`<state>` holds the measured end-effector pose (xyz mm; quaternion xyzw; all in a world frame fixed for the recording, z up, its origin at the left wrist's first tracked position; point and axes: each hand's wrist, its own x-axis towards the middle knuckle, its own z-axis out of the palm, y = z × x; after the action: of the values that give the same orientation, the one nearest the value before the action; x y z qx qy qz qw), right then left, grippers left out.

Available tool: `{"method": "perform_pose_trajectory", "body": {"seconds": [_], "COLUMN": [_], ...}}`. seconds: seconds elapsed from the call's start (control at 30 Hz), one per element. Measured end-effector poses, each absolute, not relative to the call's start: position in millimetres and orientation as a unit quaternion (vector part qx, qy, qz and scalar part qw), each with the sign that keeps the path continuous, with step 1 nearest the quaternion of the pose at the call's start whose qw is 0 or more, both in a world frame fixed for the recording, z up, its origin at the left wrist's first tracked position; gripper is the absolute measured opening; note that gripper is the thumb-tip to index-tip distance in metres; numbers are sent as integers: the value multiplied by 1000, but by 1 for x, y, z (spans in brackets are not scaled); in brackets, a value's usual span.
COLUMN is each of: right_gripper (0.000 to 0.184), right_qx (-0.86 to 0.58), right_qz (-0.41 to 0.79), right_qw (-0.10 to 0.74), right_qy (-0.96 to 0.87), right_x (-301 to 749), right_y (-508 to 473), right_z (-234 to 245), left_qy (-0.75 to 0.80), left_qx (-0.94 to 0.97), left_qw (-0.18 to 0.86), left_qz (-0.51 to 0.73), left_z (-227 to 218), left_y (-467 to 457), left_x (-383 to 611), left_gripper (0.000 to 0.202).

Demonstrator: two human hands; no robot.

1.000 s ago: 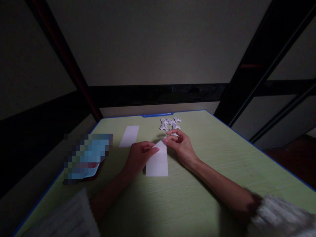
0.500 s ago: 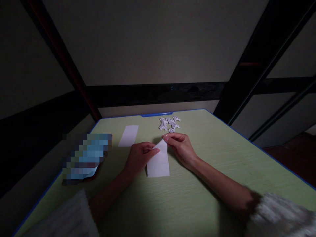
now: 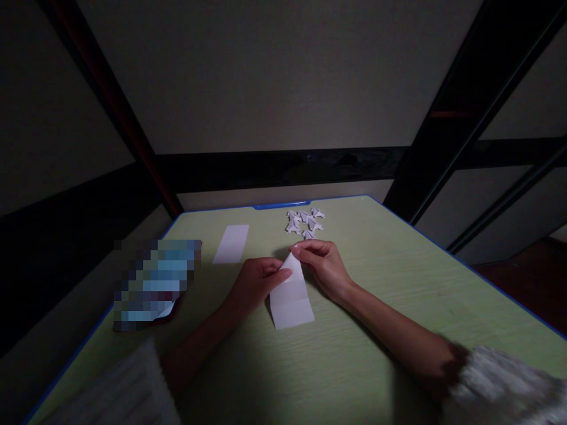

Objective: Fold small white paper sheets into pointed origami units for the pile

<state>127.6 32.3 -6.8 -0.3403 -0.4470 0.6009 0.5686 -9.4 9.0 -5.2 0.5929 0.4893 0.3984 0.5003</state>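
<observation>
Between my hands is a white strip of paper [image 3: 292, 307], its far end folded to a point and a faint crease running across it. My left hand [image 3: 261, 280] pinches the paper's left edge, thumb on top and fingers underneath. At the pointed tip, my right hand [image 3: 323, 262] grips the paper between thumb and fingertips. Just beyond my right hand lie several small folded white paper figures [image 3: 305, 222] in a cluster.
A second white paper strip [image 3: 231, 243] lies flat to the left of my hands. Farther left, a dark-edged device with a blurred-out screen [image 3: 159, 283] rests on the pale green table [image 3: 376, 354], which has a blue rim. Behind the table stands a panelled wall [image 3: 283, 77].
The paper's near end has swung slightly right and toward me. My left hand has shifted a little to the right along with it, while my right hand stays nearly in place.
</observation>
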Motion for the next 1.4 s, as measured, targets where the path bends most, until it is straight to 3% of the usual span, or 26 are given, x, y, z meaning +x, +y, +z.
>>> {"method": "perform_pose_trajectory", "body": {"seconds": [0.27, 0.63, 1.4], "right_gripper": [9, 13, 9], "right_qx": [-299, -248, -289], "right_qz": [659, 717, 638], "right_qw": [539, 498, 562], "right_qy": [-431, -420, -440], "right_x": [126, 130, 128], "right_y": [31, 26, 27], "right_z": [-2, 3, 1], "left_qy": [496, 472, 506], "left_qx": [599, 572, 596], "left_qw": [511, 575, 509], "left_qz": [366, 346, 360], "left_z": [-3, 1, -2], "left_y": [7, 2, 1], "left_x": [-11, -9, -7], "left_gripper": [23, 21, 20]}}
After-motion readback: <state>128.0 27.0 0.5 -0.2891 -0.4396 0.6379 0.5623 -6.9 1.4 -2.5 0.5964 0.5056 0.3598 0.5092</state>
